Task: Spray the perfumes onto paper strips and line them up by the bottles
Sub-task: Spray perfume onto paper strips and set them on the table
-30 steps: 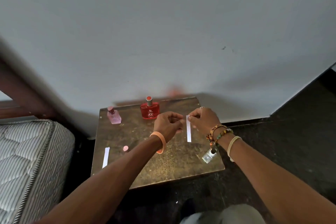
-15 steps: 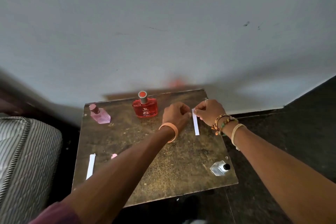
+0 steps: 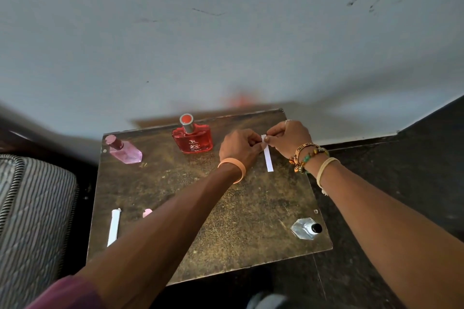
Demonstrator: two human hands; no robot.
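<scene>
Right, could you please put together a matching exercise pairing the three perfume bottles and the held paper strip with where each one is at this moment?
Things:
1. red bottle
2. pink bottle
3. clear bottle
4. held paper strip

Places:
A. far left corner of the table
B. pinched between the left hand and the right hand
C. middle of the far edge, near the wall
D. near right corner

Pairs: 1-C, 2-A, 3-D, 4-B.
</scene>
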